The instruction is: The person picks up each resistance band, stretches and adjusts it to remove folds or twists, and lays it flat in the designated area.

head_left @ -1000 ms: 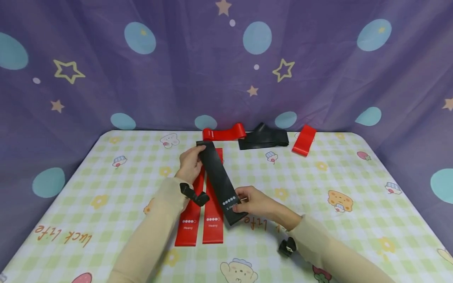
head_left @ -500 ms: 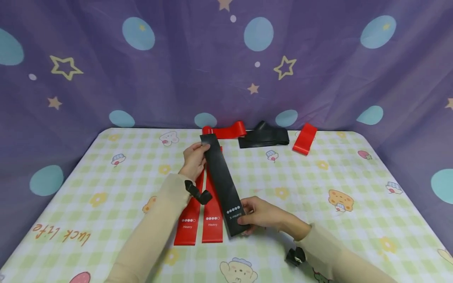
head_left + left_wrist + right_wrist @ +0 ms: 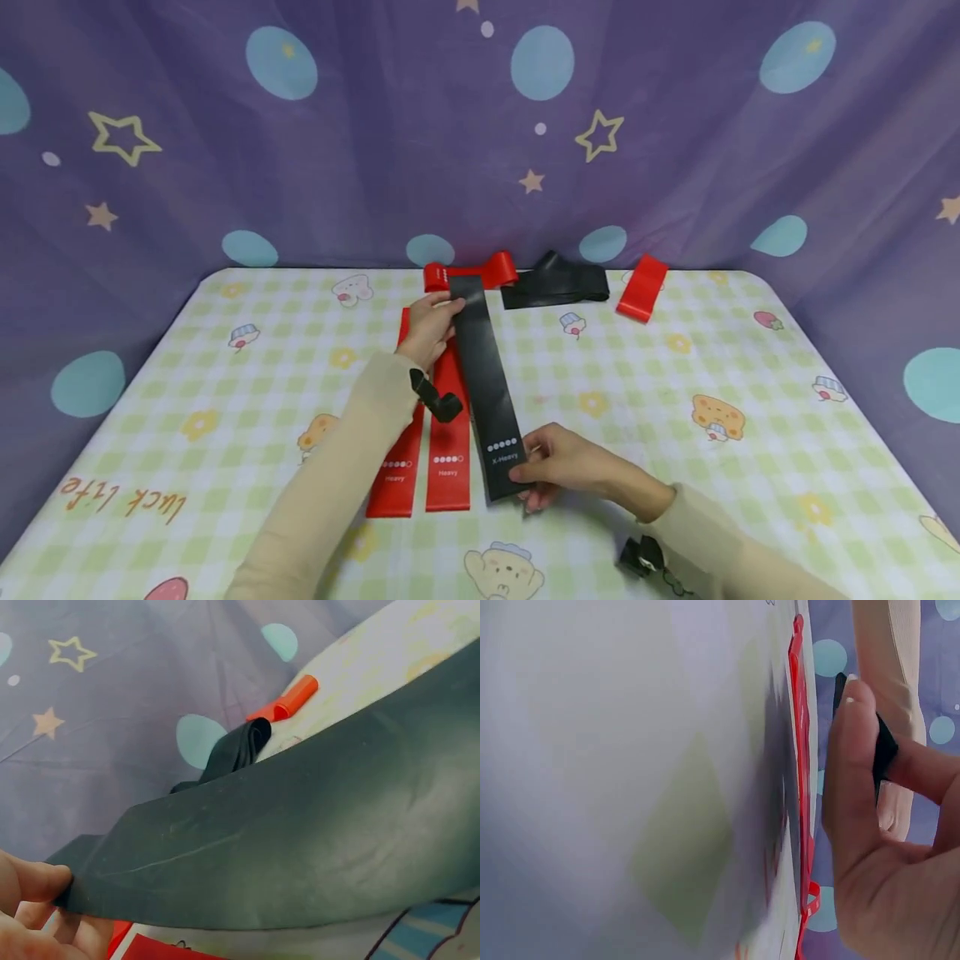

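A black "X-Heavy" resistance band [image 3: 486,386] is stretched lengthwise between both hands just above the checked tablecloth [image 3: 675,400]. My left hand [image 3: 433,323] pinches its far end; the left wrist view shows the band [image 3: 300,825] held between thumb and fingers [image 3: 30,889]. My right hand [image 3: 551,467] pinches its near end, seen close up in the right wrist view as fingers [image 3: 851,787] on the black edge [image 3: 883,750]. Two red "Heavy" bands [image 3: 420,467] lie flat side by side just left of the black one, partly under my left forearm.
At the table's far edge lie a folded red band [image 3: 472,273], a crumpled black band [image 3: 555,286] and a short red band [image 3: 642,287]. A purple curtain with stars and dots [image 3: 300,167] closes off the back and sides.
Both hands have swung the black band from a slant to nearly parallel with the red ones; the left hand moved away and right, the right hand drew nearer.
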The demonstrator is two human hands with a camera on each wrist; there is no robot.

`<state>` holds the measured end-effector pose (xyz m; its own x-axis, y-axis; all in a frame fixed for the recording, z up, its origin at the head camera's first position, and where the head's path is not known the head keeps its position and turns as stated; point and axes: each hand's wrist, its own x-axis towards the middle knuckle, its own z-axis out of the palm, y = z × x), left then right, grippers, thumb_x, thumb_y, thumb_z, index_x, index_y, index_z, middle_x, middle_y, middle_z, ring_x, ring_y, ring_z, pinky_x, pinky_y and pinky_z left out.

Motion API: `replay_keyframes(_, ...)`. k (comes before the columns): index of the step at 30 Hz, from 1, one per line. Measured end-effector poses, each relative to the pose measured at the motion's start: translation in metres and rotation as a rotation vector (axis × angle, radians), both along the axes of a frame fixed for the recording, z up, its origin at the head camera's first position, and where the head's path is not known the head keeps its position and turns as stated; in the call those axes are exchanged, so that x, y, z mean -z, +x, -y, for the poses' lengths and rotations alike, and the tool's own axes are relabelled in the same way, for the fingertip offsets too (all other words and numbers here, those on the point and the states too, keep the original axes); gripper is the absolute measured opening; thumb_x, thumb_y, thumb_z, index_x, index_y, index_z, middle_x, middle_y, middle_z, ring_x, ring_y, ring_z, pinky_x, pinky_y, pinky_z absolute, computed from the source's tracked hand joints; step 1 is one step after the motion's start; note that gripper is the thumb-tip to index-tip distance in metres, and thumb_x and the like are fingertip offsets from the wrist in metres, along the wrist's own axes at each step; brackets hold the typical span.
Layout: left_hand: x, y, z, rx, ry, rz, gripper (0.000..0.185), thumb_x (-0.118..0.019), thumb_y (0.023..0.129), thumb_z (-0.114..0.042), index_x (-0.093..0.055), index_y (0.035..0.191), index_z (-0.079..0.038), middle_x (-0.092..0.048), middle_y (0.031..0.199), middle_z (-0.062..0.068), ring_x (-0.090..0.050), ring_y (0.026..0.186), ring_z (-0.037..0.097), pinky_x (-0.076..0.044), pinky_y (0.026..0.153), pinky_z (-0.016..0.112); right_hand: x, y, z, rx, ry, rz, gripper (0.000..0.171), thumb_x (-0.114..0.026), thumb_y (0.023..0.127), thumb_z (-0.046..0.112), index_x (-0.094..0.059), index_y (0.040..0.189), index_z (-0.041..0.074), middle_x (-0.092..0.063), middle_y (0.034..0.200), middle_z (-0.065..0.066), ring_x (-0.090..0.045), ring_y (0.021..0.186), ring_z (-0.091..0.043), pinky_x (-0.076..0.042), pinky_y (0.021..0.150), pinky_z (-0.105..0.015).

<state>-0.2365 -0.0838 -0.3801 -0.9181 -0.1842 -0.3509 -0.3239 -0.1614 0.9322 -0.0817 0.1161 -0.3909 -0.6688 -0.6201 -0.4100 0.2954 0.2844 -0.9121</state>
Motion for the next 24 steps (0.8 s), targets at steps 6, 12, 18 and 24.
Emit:
replay_keyframes(6,0.005,-0.007,-0.011,0.017,0.005,-0.015,0.031,-0.067,0.086,-0.004,-0.062,0.117,-0.002,-0.056,0.064,-0.008,-0.035,0.038,0.005,-0.035,0.04,0.015,0.0,0.005,0.0,0.009,0.016,0.034,0.016,-0.062,0.089,0.007,-0.058,0.077,-0.003,-0.067,0.059,-0.003,-0.064,0.049,-0.008,-0.052,0.047,-0.019)
replay_keyframes(12,0.009,-0.011,-0.023,0.06,-0.069,-0.043,0.031,-0.068,0.085,-0.007,-0.065,0.116,-0.001,-0.062,0.07,0.0,-0.042,0.04,0.005,-0.039,0.043,0.016,0.004,0.009,0.004,-0.022,-0.006,0.082,0.012,-0.059,0.09,0.003,-0.057,0.079,-0.001,-0.072,0.071,-0.012,-0.066,0.054,-0.007,-0.052,0.049,-0.018)
replay_keyframes(18,0.014,-0.013,-0.028,0.085,-0.256,-0.052,0.034,-0.069,0.086,-0.01,-0.064,0.119,-0.002,-0.067,0.107,0.015,-0.059,0.065,0.014,-0.052,0.061,0.023,0.004,0.008,0.005,-0.035,-0.033,0.113,0.01,-0.056,0.09,0.002,-0.06,0.085,-0.006,-0.072,0.071,-0.006,-0.066,0.056,-0.005,-0.051,0.049,-0.016)
replay_keyframes(24,0.019,-0.015,-0.027,0.093,-0.389,-0.027,0.035,-0.065,0.085,-0.005,-0.062,0.119,0.003,-0.06,0.123,0.018,-0.06,0.097,0.028,-0.052,0.09,0.038,0.004,0.009,0.002,-0.032,-0.028,0.119,0.014,-0.058,0.09,0.006,-0.061,0.079,-0.002,-0.072,0.072,-0.006,-0.065,0.055,-0.006,-0.05,0.048,-0.016)
